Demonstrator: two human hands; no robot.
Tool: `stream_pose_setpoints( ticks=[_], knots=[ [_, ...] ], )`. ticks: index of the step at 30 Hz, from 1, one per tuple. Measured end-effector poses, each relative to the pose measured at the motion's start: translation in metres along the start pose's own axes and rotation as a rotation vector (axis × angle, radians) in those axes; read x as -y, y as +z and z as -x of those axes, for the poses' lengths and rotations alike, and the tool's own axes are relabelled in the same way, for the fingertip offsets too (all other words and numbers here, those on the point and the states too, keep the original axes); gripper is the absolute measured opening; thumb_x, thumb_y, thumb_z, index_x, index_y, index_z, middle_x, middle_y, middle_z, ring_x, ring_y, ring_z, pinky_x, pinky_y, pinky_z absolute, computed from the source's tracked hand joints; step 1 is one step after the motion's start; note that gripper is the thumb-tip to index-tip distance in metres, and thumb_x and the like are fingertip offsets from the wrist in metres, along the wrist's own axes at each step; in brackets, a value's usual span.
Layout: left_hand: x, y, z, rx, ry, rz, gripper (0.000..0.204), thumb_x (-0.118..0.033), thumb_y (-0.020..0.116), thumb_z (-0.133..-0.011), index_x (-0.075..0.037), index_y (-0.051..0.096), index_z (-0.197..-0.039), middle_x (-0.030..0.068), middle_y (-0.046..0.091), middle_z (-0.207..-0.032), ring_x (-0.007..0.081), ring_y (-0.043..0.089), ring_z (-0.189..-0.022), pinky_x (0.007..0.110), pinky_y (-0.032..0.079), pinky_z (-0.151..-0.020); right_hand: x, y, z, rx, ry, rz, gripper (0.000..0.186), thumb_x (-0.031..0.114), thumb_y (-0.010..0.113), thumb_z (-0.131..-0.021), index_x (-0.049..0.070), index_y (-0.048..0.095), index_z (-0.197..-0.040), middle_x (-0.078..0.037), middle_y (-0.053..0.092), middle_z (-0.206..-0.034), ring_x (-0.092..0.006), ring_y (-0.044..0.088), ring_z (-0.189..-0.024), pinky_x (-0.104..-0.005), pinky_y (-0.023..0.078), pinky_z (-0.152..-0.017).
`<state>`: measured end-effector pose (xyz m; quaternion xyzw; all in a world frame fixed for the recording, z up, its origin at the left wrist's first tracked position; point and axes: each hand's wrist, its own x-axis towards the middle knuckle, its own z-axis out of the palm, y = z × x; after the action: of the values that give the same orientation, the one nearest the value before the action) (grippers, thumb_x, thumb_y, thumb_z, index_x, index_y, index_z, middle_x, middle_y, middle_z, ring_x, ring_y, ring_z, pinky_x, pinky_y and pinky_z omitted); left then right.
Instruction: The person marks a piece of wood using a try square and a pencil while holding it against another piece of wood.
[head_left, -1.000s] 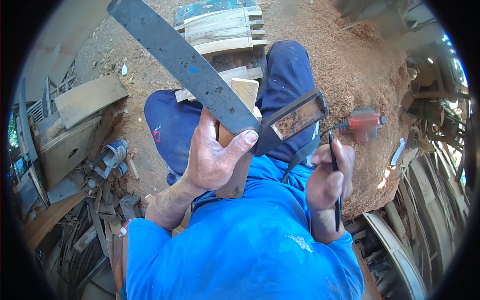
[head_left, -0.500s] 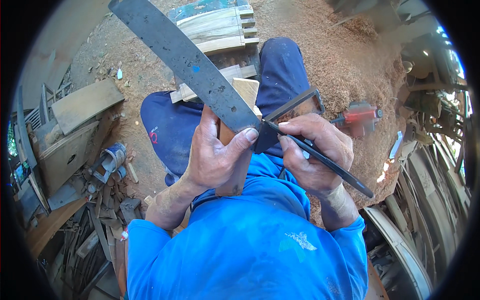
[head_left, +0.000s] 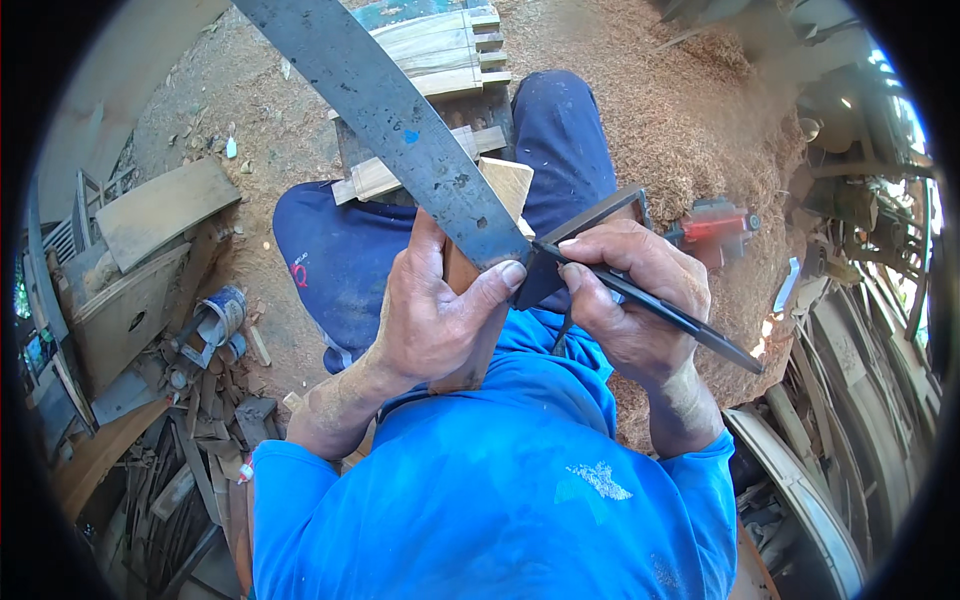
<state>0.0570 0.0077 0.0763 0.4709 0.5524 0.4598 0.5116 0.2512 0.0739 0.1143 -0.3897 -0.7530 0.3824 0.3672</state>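
A wide grey steel blade (head_left: 385,115) with a blue spot slants from the upper left to my hands. My left hand (head_left: 430,310) is closed round a brown wooden piece (head_left: 463,368) beneath the blade, its thumb pressing on the blade's lower end. In my right hand (head_left: 640,295), a slim black tool (head_left: 700,333) is pinched like a pencil. Its tip lies beside the blade's end and my left thumb. A black flat piece (head_left: 540,280) sits between the two hands, and a dark angle-shaped piece (head_left: 606,213) shows behind my right fingers.
Slatted pale boards (head_left: 430,50) with notched ends lie ahead, with wood strips (head_left: 385,178) nearer me. A red power tool (head_left: 715,226) rests on wood shavings at right. Scrap boards (head_left: 165,210) and a bucket (head_left: 225,310) are on the left; curved boards (head_left: 850,350) stack at right.
The blade's far end has shifted slightly right and toward the upper edge. The black tool's tail has risen a little in my right hand. Both hands keep their grip.
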Motion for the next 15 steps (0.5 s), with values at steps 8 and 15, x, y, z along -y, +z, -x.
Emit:
stream_pose_setpoints(
  ticks=[8, 15],
  knots=[
    [0.0, 0.006, 0.0, 0.016, -0.018, 0.001, 0.051, -0.012, 0.072, -0.092, -0.003, 0.046, -0.135, 0.0112, 0.073, -0.108, 0.0207, 0.071, -0.1, 0.037, 0.055, -0.089, 0.0, -0.018, -0.013, 0.213, 0.085, 0.079, 0.01, 0.006, 0.073, -0.08, 0.004, 0.07, -0.089, -0.009, 0.068, -0.075, -0.0222, 0.071, -0.069, -0.0335, 0.057, -0.062],
    [-0.003, 0.005, -0.003, 0.051, -0.039, -0.008, 0.053, -0.014, 0.073, -0.094, -0.002, 0.045, -0.137, 0.0108, 0.066, -0.115, 0.0176, 0.065, -0.106, 0.035, 0.052, -0.092, 0.002, -0.011, -0.001, 0.036, 0.382, -0.326, 0.011, 0.002, 0.074, -0.087, -0.001, 0.072, -0.098, -0.009, 0.073, -0.084, -0.0119, 0.071, -0.073, -0.0254, 0.057, -0.063]
  ],
)
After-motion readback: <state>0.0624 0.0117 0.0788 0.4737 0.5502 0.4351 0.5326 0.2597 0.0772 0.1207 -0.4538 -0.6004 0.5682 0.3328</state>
